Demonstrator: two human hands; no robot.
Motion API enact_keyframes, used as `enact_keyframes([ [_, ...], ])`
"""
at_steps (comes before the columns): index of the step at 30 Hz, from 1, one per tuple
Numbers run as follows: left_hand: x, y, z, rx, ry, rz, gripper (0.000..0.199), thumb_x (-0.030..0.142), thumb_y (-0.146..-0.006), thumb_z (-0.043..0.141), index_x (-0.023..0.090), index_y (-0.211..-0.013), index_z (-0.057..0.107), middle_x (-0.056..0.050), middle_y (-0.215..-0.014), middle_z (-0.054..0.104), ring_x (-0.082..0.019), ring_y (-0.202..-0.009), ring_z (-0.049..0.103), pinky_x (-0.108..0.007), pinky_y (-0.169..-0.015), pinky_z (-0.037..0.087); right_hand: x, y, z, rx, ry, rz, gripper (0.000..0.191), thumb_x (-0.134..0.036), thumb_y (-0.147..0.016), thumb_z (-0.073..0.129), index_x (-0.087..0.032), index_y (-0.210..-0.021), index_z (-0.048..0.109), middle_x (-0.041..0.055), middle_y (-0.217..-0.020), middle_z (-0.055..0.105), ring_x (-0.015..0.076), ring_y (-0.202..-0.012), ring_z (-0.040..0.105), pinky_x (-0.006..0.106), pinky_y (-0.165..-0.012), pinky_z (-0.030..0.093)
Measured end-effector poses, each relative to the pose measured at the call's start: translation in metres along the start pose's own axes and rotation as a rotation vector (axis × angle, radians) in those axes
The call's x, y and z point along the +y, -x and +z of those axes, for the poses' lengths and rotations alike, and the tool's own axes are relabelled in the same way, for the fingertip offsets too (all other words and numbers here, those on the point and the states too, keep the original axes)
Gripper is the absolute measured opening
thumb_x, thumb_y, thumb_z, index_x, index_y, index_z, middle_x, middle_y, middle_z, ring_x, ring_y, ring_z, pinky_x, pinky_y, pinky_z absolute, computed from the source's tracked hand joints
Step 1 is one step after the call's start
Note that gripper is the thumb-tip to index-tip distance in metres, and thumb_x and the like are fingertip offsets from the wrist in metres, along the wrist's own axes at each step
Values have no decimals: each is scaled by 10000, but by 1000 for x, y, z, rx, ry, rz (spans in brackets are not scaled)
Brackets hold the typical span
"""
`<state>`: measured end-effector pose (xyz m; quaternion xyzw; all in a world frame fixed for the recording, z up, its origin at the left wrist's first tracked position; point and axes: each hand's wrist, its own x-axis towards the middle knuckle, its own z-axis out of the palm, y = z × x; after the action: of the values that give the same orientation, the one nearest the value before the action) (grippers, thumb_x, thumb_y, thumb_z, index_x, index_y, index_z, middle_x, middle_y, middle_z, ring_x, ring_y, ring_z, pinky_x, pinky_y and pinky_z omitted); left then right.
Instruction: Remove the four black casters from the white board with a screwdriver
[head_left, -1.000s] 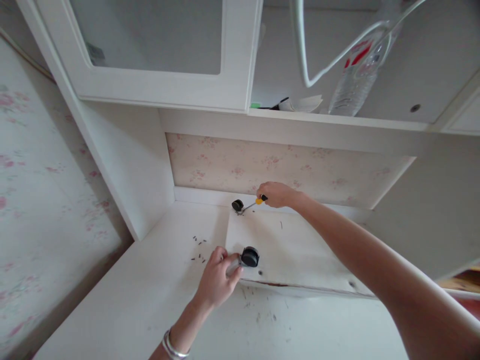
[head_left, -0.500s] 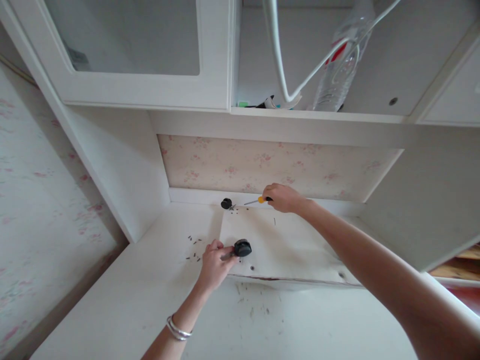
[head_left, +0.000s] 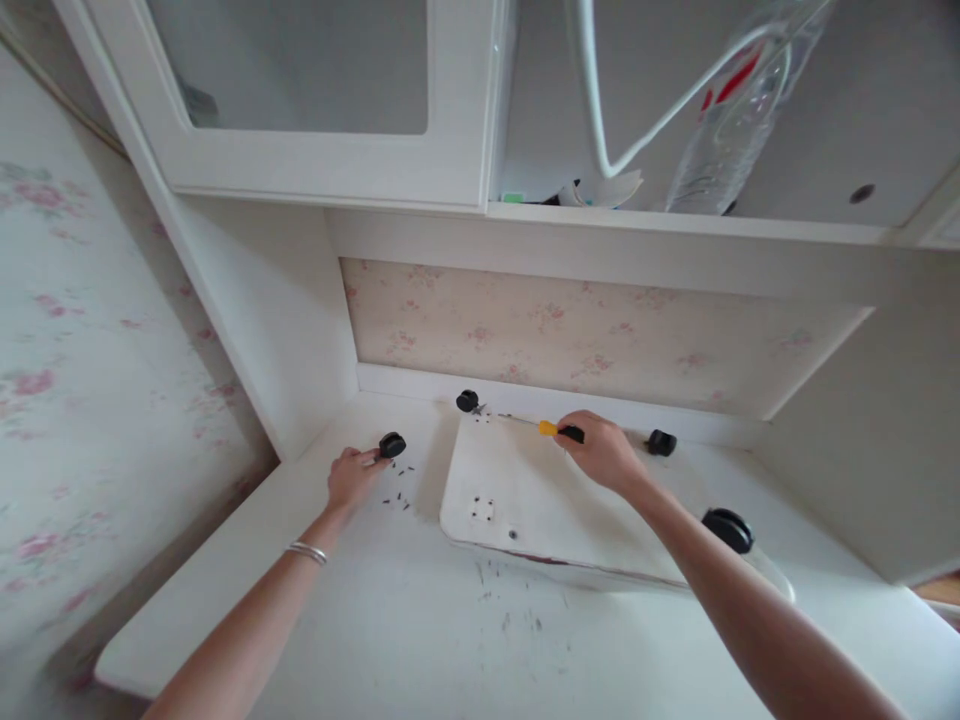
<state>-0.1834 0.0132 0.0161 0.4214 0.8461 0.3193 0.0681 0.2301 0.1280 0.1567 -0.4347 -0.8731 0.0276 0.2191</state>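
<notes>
My left hand (head_left: 352,478) grips a black caster wheel (head_left: 392,445) by its metal plate, low over the desk at the left. My right hand (head_left: 596,448) is closed round the dark handle of a yellow-and-black screwdriver (head_left: 551,428), whose thin shaft points left above a white board (head_left: 510,470). Another caster (head_left: 467,401) stands at the board's far left corner. Four-hole marks show bare at the near left corner (head_left: 482,508). Two more casters are at the board's right, one far (head_left: 661,443) and one near (head_left: 727,530), partly behind my right forearm.
Several small dark screws (head_left: 400,498) lie on the white desk (head_left: 330,620) left of the board. Above hangs a cabinet with a glass door (head_left: 315,165) and an open shelf holding a plastic bottle (head_left: 724,150). A white cable (head_left: 596,110) dangles in front.
My left hand has carried the caster left, from over the board's near left corner to beside the screws. My right hand still holds the screwdriver. The view has shifted, showing the right-hand casters.
</notes>
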Motion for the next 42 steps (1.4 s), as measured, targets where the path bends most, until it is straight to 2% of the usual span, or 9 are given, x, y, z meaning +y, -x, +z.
enact_keyframes([
  [7, -18, -44, 12, -53, -163, -87, 445, 540, -809, 556, 288, -1122, 746, -138, -1134, 665, -347, -1057, 625, -420, -843, 491, -6, 60, 39, 154, -424, 313, 184, -383, -796, 617, -242, -877, 703, 35, -958, 726, 222, -891, 658, 332, -816, 466],
  [14, -21, -56, 16, -115, -251, -72, 463, 540, -839, 512, 258, -1126, 741, -174, -1116, 695, -377, -1039, 645, -467, -802, 510, -9, 89, 42, 204, -634, 493, 245, -452, -754, 705, -236, -870, 715, 38, -925, 716, 232, -894, 639, 377, -851, 477],
  [17, -23, -52, 7, -130, -268, -17, 430, 499, -849, 513, 255, -1118, 742, -158, -1122, 691, -341, -1007, 665, -416, -785, 518, -12, 86, 37, 261, -1033, 692, 310, -477, -717, 761, -210, -872, 727, 34, -883, 700, 208, -861, 631, 354, -815, 540],
  [21, -13, -32, -13, -70, -267, 76, 398, 374, -889, 460, 205, -1132, 727, -136, -1088, 685, -272, -986, 669, -351, -827, 502, -20, 76, 30, 421, -1571, 929, 281, -382, -649, 846, -179, -818, 751, 52, -999, 709, 188, -967, 629, 252, -785, 584],
  [23, 3, -17, -22, -36, -252, 150, 404, 352, -922, 401, 199, -1115, 721, -105, -1031, 692, -225, -912, 673, -318, -823, 494, -25, 72, 29, 405, -1675, 952, 285, -349, -644, 861, -174, -847, 765, 66, -1038, 720, 183, -1009, 631, 209, -779, 583],
  [26, 42, 9, -28, -32, -234, 328, 349, 386, -936, 426, 229, -1004, 730, -35, -916, 695, -164, -827, 660, -252, -784, 476, -36, 67, 33, 290, -1700, 901, 309, -328, -651, 868, -166, -897, 775, 73, -1044, 729, 176, -991, 641, 186, -777, 583],
  [31, 126, 38, -13, -38, -282, 606, 330, 398, -974, 397, 272, -984, 702, -19, -944, 675, -164, -860, 648, -262, -743, 461, -57, 61, 38, 201, -1707, 839, 308, -335, -684, 851, -163, -929, 779, 64, -1009, 733, 137, -825, 648, 185, -757, 581],
  [36, 185, 25, 15, -55, -357, 732, 295, 305, -976, 403, 221, -1059, 673, -81, -1079, 649, -211, -921, 644, -303, -704, 488, -61, 83, 28, 242, -1739, 837, 323, -350, -728, 822, -158, -983, 771, 67, -1011, 731, 111, -743, 627, 175, -727, 569],
  [42, 208, -1, 33, -95, -445, 779, 306, 183, -969, 377, 163, -1063, 667, -132, -1101, 611, -241, -999, 623, -332, -733, 513, -30, 134, 8, 351, -1687, 949, 366, -339, -696, 843, -191, -1023, 766, 48, -1021, 729, 121, -731, 624, 180, -692, 570],
])
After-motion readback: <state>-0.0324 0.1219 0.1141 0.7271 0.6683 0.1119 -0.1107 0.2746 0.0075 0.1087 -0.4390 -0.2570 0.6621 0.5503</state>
